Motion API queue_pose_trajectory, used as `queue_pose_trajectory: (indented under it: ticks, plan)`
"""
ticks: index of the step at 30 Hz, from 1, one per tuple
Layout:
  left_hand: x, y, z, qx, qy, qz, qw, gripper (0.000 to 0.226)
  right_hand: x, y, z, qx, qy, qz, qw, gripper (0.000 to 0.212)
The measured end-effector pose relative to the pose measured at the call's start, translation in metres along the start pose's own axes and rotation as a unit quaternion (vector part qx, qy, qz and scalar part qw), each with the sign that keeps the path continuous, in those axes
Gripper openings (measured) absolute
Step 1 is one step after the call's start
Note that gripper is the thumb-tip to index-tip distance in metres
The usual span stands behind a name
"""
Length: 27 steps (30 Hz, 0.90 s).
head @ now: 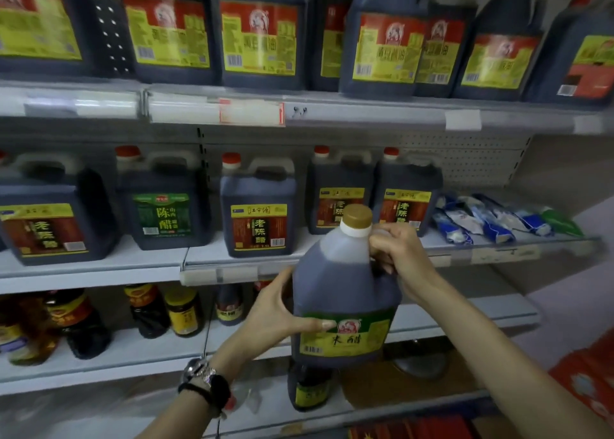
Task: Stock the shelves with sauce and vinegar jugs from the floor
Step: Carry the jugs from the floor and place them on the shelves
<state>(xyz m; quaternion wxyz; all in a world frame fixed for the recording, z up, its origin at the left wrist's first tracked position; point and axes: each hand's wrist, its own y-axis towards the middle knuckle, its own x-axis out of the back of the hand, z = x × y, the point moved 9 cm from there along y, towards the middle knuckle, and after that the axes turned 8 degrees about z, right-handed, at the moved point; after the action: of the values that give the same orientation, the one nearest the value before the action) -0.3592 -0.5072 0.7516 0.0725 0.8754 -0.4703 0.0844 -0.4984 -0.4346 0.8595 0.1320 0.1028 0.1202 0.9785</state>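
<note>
- The jug [345, 292], filled with dark liquid and topped with a brown cap, is held in the air just in front of the middle shelf [149, 259]. It rests on nothing.
- The right hand [398, 259] is curled round the handle just below the neck. Most of the weight is judged to be carried here, since the handle is the part made for lifting.
- The left hand [279, 315] is clasped against the jug's left side, with the thumb laid across the green-and-yellow label. The fingers behind the jug are hidden. This hold is judged to steady a heavy, sloshing load and to steer its base.
- The jug is held upright with its label turned outward, as the vinegar jugs [258, 212] on the middle shelf are faced.
- The two right-hand jugs of that row are set further back, and bare shelf is left in front of them. That strip is judged the likely place for this one.
- Blue packets [491, 219] are piled at the shelf's right end, so a set-down is better aimed left of them.
- The base has to be lifted over the shelf's front lip before release.
</note>
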Motion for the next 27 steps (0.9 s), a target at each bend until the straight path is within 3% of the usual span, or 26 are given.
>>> queue_pose_trajectory:
  ticks: [10,16,27]
  plan:
    - [0.038,0.101,0.002,-0.047,-0.014,-0.005,0.999,0.080,0.041,0.093,-0.015,0.051,-0.032,-0.061,0.996,0.022]
    - [0.042,0.142,0.008,-0.065,-0.037,-0.027,0.997,0.089,0.067,0.131,-0.032,0.050,-0.043,-0.081,0.995,0.029]
    - [0.040,0.203,0.015,-0.056,-0.031,-0.063,0.996,0.078,0.103,0.181,-0.053,0.038,-0.028,-0.052,0.998,0.024]
